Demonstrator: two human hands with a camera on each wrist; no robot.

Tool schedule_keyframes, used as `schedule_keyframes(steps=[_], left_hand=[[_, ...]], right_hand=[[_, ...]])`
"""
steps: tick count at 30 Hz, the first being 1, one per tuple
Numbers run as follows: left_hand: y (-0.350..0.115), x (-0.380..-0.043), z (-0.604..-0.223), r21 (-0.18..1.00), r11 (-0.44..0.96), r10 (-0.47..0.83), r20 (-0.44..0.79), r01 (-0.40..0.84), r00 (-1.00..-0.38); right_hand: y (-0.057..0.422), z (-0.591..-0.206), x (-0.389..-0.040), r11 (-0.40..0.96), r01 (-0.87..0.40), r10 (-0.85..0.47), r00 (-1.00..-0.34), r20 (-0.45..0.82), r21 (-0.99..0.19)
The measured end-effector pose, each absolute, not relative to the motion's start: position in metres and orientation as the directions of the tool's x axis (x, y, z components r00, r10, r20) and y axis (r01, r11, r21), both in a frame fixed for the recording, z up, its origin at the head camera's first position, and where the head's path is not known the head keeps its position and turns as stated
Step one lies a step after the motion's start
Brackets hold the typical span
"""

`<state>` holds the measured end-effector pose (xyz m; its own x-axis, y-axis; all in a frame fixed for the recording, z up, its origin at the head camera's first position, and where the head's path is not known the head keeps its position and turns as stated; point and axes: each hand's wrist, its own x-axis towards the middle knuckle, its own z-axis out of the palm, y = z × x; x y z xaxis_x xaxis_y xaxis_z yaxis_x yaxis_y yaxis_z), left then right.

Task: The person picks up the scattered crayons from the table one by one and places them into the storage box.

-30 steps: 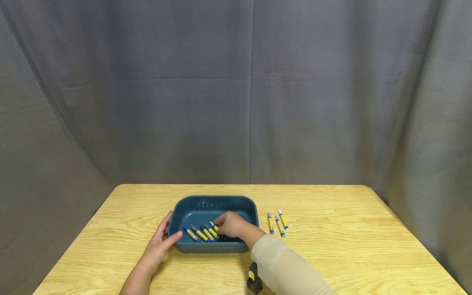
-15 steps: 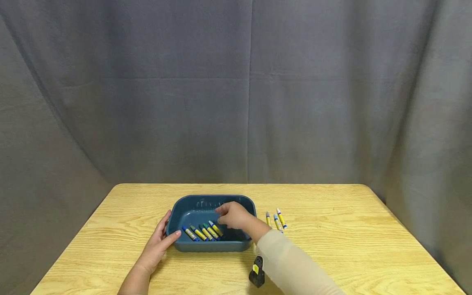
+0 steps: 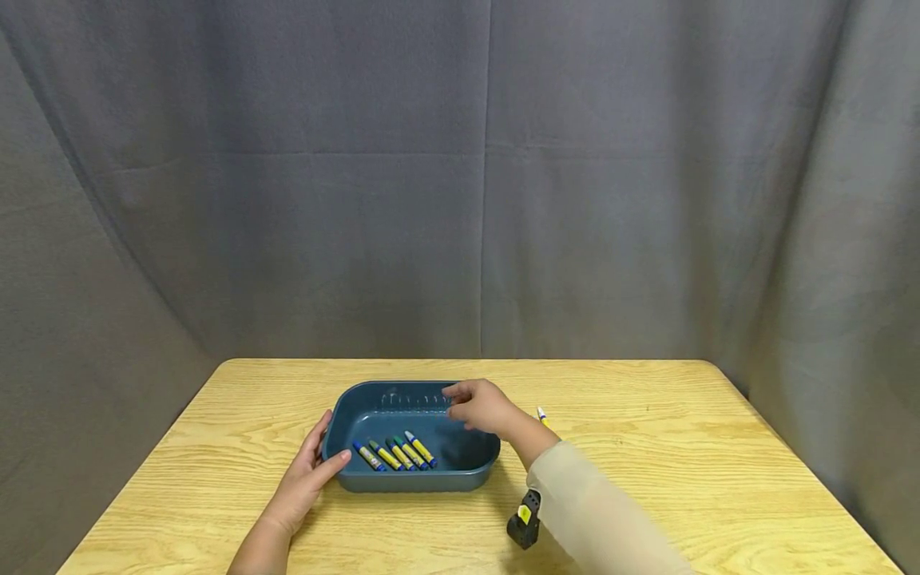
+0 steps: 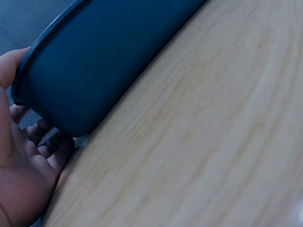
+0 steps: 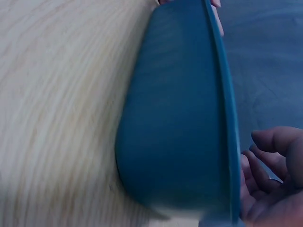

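Note:
A dark blue tray [image 3: 410,481] rests on the table, with several crayons [image 3: 420,449] in yellow and blue wrappers lying slanted side by side in its front left part. My left hand [image 3: 303,483] holds the tray's left end, thumb over the rim and fingers along the outside. The left wrist view shows those fingers bent against the outer wall. Above the tray's right side is my right hand [image 3: 485,409], its fingers loosely bent with nothing between them. In the right wrist view this hand [image 5: 279,175] appears beyond the rim, thumb and fingers apart.
One more crayon [image 3: 542,415] with a white tip shows on the table right of the tray, partly behind my right wrist. The wooden table [image 3: 683,455] reaches back to a grey curtain [image 3: 611,239]. A black device [image 3: 525,519] sits on my right wrist.
My right hand has let go of a crayon in the tray, lifted, and moved right and back. My right arm now covers most of the loose crayons on the table. My left hand has stayed put.

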<state>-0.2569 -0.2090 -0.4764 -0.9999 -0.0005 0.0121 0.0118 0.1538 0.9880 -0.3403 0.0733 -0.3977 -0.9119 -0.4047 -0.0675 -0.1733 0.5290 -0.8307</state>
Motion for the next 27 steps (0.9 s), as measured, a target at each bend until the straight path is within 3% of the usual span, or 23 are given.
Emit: schedule_keyframes(steps=[13,27], left_hand=[[-0.21,-0.258,-0.479,0.99,0.136,0.017,0.033,0.035,-0.999],[-0.212,-0.257,-0.478,0.99,0.142,0.013,0.018,0.019,-1.0]], right_hand=[[0.118,-0.395,-0.345,0.451,-0.091,-0.309,-0.949,-0.06,-0.888],[0.173,-0.406,-0.344,0.468,-0.041,-0.219,-0.973,-0.07,-0.883]])
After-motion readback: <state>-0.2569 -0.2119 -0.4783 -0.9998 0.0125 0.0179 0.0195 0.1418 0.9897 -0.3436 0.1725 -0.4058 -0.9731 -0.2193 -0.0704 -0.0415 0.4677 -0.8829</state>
